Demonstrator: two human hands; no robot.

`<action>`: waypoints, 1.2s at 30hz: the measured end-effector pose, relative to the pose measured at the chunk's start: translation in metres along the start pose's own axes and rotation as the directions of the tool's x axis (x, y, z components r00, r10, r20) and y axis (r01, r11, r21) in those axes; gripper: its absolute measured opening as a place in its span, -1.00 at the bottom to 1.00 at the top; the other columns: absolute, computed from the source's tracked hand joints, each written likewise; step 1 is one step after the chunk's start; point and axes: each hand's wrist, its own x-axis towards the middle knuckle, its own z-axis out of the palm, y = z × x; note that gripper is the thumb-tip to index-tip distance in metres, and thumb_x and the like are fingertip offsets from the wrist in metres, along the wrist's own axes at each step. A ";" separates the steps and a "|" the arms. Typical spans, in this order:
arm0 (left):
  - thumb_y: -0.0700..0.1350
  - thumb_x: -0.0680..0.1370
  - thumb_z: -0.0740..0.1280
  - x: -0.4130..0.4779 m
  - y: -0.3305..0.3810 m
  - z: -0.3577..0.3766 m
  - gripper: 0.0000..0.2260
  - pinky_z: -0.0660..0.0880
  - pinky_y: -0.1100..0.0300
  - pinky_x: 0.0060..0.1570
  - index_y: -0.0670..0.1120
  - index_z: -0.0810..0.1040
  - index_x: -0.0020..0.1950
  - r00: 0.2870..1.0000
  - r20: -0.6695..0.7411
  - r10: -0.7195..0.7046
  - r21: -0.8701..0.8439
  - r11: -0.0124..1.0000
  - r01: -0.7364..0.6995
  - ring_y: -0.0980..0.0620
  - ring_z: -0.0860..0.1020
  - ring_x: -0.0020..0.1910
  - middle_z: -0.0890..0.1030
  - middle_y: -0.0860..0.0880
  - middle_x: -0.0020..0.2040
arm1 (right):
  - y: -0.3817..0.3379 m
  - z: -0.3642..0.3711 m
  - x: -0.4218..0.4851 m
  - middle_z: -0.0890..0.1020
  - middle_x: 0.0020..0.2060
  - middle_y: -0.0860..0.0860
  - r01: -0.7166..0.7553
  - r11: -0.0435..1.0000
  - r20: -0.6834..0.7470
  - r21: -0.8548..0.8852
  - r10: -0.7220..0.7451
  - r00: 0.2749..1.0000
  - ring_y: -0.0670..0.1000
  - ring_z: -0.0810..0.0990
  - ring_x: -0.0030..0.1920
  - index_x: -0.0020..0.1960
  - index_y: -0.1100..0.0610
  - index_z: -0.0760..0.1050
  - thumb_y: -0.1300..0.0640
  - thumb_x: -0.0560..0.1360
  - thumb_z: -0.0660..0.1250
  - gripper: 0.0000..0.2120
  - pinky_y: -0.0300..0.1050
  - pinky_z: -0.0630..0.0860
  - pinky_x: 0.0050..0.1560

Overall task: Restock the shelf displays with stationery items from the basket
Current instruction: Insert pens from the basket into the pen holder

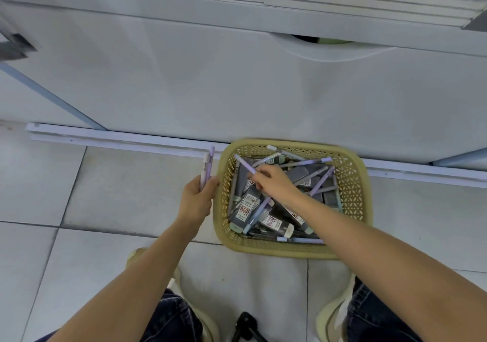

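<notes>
- Head view: a yellow-tan perforated basket sits on the pale tiled floor, its far edge close to a white rail that runs along the foot of a white cabinet.
- The basket holds a loose heap of stationery: dark flat packets with red-and-white labels and several lilac pens that lie crossed over them at different angles.
- The right hand reaches down into the basket over the packets; its fingertips pinch one lilac pen near its middle, and the pen slants up toward the basket's far left corner.
- The left hand hangs just outside the basket's left wall, curled round two pens, one whitish and one lilac, which stand nearly upright out of the fist, side by side.
- Both forearms are bare and come in from the lower corners of the picture.
- The cabinet front has a curved recessed grip on its upper right; through the gap something dark and a bit of green show, too little to tell what.
- At the bottom, dark jeans and pale shoes frame a tile, and a small black object lies between the feet; what it is cannot be told.
</notes>
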 end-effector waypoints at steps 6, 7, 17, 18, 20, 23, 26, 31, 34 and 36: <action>-0.11 0.62 0.26 0.001 -0.008 -0.004 -0.79 0.22 0.29 -0.57 -0.10 0.41 -0.21 1.000 -0.002 -0.008 0.002 1.000 0.008 0.12 0.23 -0.52 0.33 0.06 -0.46 | -0.003 0.045 0.007 0.40 -0.43 0.06 -0.027 1.000 0.041 -0.002 0.027 0.999 0.03 0.39 -0.38 -0.17 0.30 0.52 0.14 0.53 0.38 -0.78 -0.13 0.32 -0.29; -0.11 0.62 0.26 0.002 -0.009 -0.005 -0.80 0.22 0.29 -0.57 -0.10 0.42 -0.21 1.000 -0.008 -0.011 0.005 1.000 0.011 0.12 0.23 -0.52 0.33 0.06 -0.45 | -0.003 0.050 0.008 0.40 -0.44 0.07 -0.035 0.999 0.016 0.005 0.035 0.999 0.05 0.40 -0.37 -0.20 0.25 0.50 0.14 0.51 0.40 -0.80 -0.12 0.33 -0.26; -0.15 0.51 0.43 -0.012 0.017 0.006 -0.89 0.39 0.44 -0.50 -0.18 0.59 -0.06 0.974 0.186 0.131 -0.032 0.991 -0.127 0.25 0.50 -0.51 0.59 0.12 -0.44 | -0.046 -0.003 -0.023 0.55 -0.52 -0.17 0.047 0.979 0.035 0.197 -0.055 0.998 -0.23 0.43 -0.57 -0.07 0.18 0.65 0.03 0.44 0.49 -0.79 -0.43 0.29 -0.53; -0.17 0.50 0.44 -0.017 0.025 0.010 -0.91 0.40 0.43 -0.49 -0.18 0.60 -0.09 0.961 0.228 0.157 -0.033 0.988 -0.154 0.23 0.52 -0.50 0.61 0.09 -0.42 | -0.056 -0.010 -0.030 0.57 -0.50 -0.15 0.064 0.975 0.052 0.213 -0.077 0.996 -0.23 0.43 -0.57 -0.07 0.16 0.65 0.02 0.44 0.49 -0.79 -0.42 0.29 -0.53; -0.18 0.52 0.42 -0.027 0.043 0.015 -0.91 0.40 0.40 -0.50 -0.16 0.59 -0.17 0.941 0.260 0.217 -0.053 0.976 -0.210 0.18 0.51 -0.51 0.63 0.01 -0.40 | -0.076 -0.026 -0.046 0.57 -0.48 -0.13 0.113 0.956 0.115 0.269 -0.149 0.982 -0.20 0.40 -0.58 -0.09 0.10 0.63 -0.01 0.47 0.45 -0.83 -0.39 0.28 -0.56; -0.13 0.58 0.34 -0.040 0.074 0.014 -0.79 0.33 0.39 -0.53 -0.11 0.54 -0.26 0.933 0.195 0.302 -0.071 0.953 -0.294 0.17 0.43 -0.55 0.56 0.01 -0.45 | -0.103 -0.054 -0.072 0.55 -0.35 -0.03 0.145 0.940 0.200 0.310 -0.213 0.956 -0.13 0.24 -0.57 0.02 0.10 0.47 -0.05 0.56 0.29 -0.80 -0.32 0.16 -0.62; -0.14 0.60 0.29 -0.052 0.110 0.010 -0.82 0.23 0.35 -0.57 -0.09 0.47 -0.20 0.919 0.066 0.388 -0.107 0.919 -0.380 0.16 0.29 -0.57 0.43 0.05 -0.49 | -0.126 -0.084 -0.099 0.45 -0.35 0.04 0.125 0.961 0.261 0.247 -0.190 0.946 -0.11 0.21 -0.57 -0.02 0.17 0.26 0.13 0.64 0.02 -0.87 -0.29 0.15 -0.62; -0.11 0.60 0.33 -0.087 0.163 0.011 -0.82 0.15 0.31 -0.58 -0.13 0.41 -0.15 0.827 0.098 0.554 -0.172 0.827 -0.534 0.12 0.16 -0.53 0.24 0.10 -0.48 | -0.163 -0.116 -0.154 0.44 -0.35 0.03 0.242 0.968 0.340 0.072 -0.252 0.906 -0.11 0.24 -0.55 -0.01 0.22 0.37 0.27 0.62 0.08 -0.89 -0.29 0.18 -0.59; -0.11 0.55 0.40 -0.109 0.183 0.013 -0.82 0.13 0.32 -0.58 -0.19 0.47 -0.12 0.795 0.204 0.572 -0.118 0.820 -0.560 0.10 0.16 -0.54 0.24 0.03 -0.46 | -0.183 -0.129 -0.182 0.44 -0.34 0.00 0.361 0.930 0.317 -0.066 -0.324 0.891 -0.09 0.27 -0.49 0.07 0.26 0.51 0.24 0.62 0.19 -0.85 -0.24 0.19 -0.49; -0.12 0.53 0.41 -0.123 0.196 0.012 -0.82 0.14 0.31 -0.57 -0.20 0.48 -0.12 0.787 0.229 0.573 -0.068 0.816 -0.574 0.09 0.18 -0.53 0.24 -0.01 -0.44 | -0.195 -0.139 -0.198 0.45 -0.32 0.02 0.431 0.895 0.264 -0.114 -0.391 0.882 -0.08 0.31 -0.44 0.13 0.28 0.56 0.23 0.59 0.28 -0.82 -0.21 0.23 -0.41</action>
